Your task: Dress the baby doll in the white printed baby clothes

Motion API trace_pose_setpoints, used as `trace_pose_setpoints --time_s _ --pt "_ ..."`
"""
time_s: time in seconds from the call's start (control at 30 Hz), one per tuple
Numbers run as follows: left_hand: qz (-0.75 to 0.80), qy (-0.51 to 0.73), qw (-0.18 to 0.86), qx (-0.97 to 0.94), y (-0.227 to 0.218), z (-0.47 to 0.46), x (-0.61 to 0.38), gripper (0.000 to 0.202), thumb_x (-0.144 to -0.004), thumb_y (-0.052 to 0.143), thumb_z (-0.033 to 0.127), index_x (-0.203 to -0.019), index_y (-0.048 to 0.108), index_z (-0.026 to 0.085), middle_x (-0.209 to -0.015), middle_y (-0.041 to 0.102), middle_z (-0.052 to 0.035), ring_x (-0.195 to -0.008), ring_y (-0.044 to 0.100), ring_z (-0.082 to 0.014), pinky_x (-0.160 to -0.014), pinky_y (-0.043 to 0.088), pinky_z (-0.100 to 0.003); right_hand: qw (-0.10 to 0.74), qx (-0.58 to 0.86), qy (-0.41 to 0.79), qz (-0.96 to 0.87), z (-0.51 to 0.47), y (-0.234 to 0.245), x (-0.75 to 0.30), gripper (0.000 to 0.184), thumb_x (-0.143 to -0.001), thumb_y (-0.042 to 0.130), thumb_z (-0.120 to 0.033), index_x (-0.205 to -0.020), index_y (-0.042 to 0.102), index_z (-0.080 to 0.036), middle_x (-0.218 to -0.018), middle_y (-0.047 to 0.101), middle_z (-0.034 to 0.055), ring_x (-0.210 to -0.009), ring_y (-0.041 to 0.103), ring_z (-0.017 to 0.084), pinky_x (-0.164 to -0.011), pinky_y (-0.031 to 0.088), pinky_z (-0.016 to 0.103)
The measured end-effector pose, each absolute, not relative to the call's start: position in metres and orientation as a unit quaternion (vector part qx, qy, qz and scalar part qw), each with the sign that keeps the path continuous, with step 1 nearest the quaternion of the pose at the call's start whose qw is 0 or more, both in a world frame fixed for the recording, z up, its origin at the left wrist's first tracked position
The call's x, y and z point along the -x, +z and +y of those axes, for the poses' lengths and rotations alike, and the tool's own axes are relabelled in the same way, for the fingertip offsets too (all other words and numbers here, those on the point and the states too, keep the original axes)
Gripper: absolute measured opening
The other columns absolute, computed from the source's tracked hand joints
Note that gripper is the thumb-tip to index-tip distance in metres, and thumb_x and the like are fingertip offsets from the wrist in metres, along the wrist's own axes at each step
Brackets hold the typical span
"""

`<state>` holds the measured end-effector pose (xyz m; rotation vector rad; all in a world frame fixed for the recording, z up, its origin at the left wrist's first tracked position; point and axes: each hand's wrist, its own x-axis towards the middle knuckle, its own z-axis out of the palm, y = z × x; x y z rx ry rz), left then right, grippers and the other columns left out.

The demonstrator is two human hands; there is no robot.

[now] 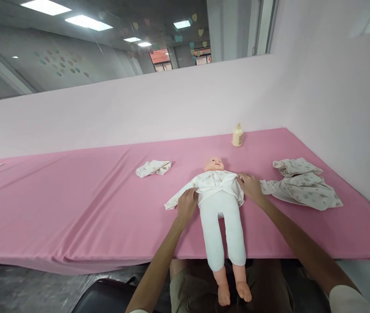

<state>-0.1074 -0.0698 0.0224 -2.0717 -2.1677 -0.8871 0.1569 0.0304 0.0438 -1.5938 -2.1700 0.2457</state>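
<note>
A baby doll [219, 208] lies on its back on the pink tablecloth [74, 204], head away from me, bare feet hanging over the near edge. It wears a white printed top and white leggings. My left hand [186, 203] rests on the doll's left sleeve and side, fingers curled on the cloth. My right hand [251, 187] presses the top's other side by the doll's shoulder, fingers bent on the fabric.
A small folded printed cloth [154, 168] lies left of the doll. A crumpled printed garment [300, 184] lies at the right. A small cream bottle [238, 135] stands behind the doll's head. A pale pink wall [171, 108] backs the table.
</note>
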Motion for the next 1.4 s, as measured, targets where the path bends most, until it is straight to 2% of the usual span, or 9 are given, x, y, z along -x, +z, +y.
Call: trace_pose_setpoints --time_s 0.17,0.3,0.43,0.6,0.7,0.87,1.07,1.23,1.4 --pt "-0.727 -0.352 -0.058 0.587 0.033 -0.059 0.098 0.029 -0.093 0.037 0.027 -0.105 0.062 0.018 -0.079 0.066 -0.0048 -0.075 0.06 -0.0206 -0.07 0.042 -0.031 0.315 0.588 0.196 -0.719 0.034 0.035 -0.144 0.029 -0.091 0.042 -0.034 -0.094 0.067 -0.02 -0.075 0.068 0.0033 -0.068 0.058 0.018 -0.06 0.031 0.027" --pt "-0.738 -0.345 -0.108 0.57 0.035 -0.07 0.098 0.031 -0.093 0.038 0.04 -0.104 0.057 0.018 -0.068 0.057 0.0005 -0.065 0.053 -0.0177 -0.063 0.039 -0.028 0.365 0.535 0.324 -0.689 0.024 0.022 -0.151 0.03 -0.083 0.049 -0.034 -0.106 0.061 -0.019 -0.071 0.065 -0.0002 -0.068 0.057 0.017 -0.063 0.038 0.027" --pt "-0.719 -0.304 -0.215 0.586 0.028 -0.093 0.107 0.025 -0.09 0.043 0.039 -0.092 0.056 0.018 -0.079 0.062 -0.0024 -0.071 0.056 -0.0184 -0.062 0.041 -0.028 0.295 0.472 0.4 -0.728 0.006 0.009 -0.173 0.018 -0.076 0.057 -0.036 -0.081 0.058 -0.019 -0.073 0.061 0.0009 -0.065 0.052 0.016 -0.059 0.039 0.028" --pt "-0.673 -0.237 -0.259 0.651 0.023 -0.102 0.11 0.019 -0.087 0.044 0.032 -0.082 0.056 0.019 -0.085 0.065 -0.0051 -0.075 0.058 -0.0209 -0.065 0.044 -0.031 0.235 0.445 0.414 -0.758 -0.009 0.008 -0.182 0.027 -0.075 0.06 -0.042 -0.06 0.05 -0.022 -0.06 0.054 0.0014 -0.055 0.042 0.014 -0.049 0.031 0.028" --pt "-0.665 -0.191 -0.172 0.702 0.015 -0.099 0.109 0.015 -0.082 0.042 0.016 -0.083 0.057 0.017 -0.087 0.065 -0.0084 -0.081 0.057 -0.0238 -0.071 0.046 -0.035 0.217 0.433 0.393 -0.782 -0.009 0.008 -0.177 0.027 -0.075 0.059 -0.035 -0.054 0.047 -0.023 -0.055 0.051 0.0012 -0.051 0.039 0.014 -0.048 0.029 0.028" --pt "-0.609 -0.15 0.017 0.779 -0.004 -0.093 0.115 0.03 -0.076 0.043 0.004 -0.099 0.06 0.013 -0.103 0.066 -0.0143 -0.096 0.057 -0.0287 -0.086 0.044 -0.042 0.179 0.4 0.258 -0.861 -0.002 0.0 -0.174 0.023 -0.079 0.05 -0.02 -0.057 0.045 -0.022 -0.063 0.056 0.0028 -0.062 0.049 0.017 -0.056 0.035 0.03" --pt "-0.611 -0.115 0.18 0.763 -0.007 -0.088 0.124 0.025 -0.083 0.04 0.004 -0.09 0.062 0.014 -0.089 0.065 -0.0135 -0.084 0.058 -0.0271 -0.076 0.043 -0.038 0.219 0.378 0.087 -0.895 0.007 -0.013 -0.181 0.022 -0.091 0.042 -0.018 -0.074 0.056 -0.02 -0.081 0.064 0.0072 -0.085 0.054 0.023 -0.079 0.04 0.035" --pt "-0.655 -0.143 0.159 0.725 -0.004 -0.086 0.123 0.03 -0.084 0.036 0.004 -0.09 0.063 0.015 -0.087 0.065 -0.0128 -0.088 0.058 -0.0259 -0.079 0.041 -0.037 0.248 0.388 0.025 -0.887 0.012 -0.018 -0.18 0.03 -0.096 0.037 -0.023 -0.08 0.061 -0.02 -0.084 0.065 0.0091 -0.089 0.054 0.025 -0.083 0.039 0.037" --pt "-0.689 -0.224 -0.039 0.689 0.008 -0.081 0.126 0.021 -0.085 0.042 0.016 -0.089 0.063 0.018 -0.089 0.066 -0.0097 -0.089 0.058 -0.025 -0.078 0.042 -0.036 0.242 0.414 0.078 -0.874 0.009 -0.016 -0.179 0.031 -0.095 0.039 -0.028 -0.074 0.06 -0.021 -0.082 0.065 0.0083 -0.089 0.054 0.025 -0.085 0.038 0.038"
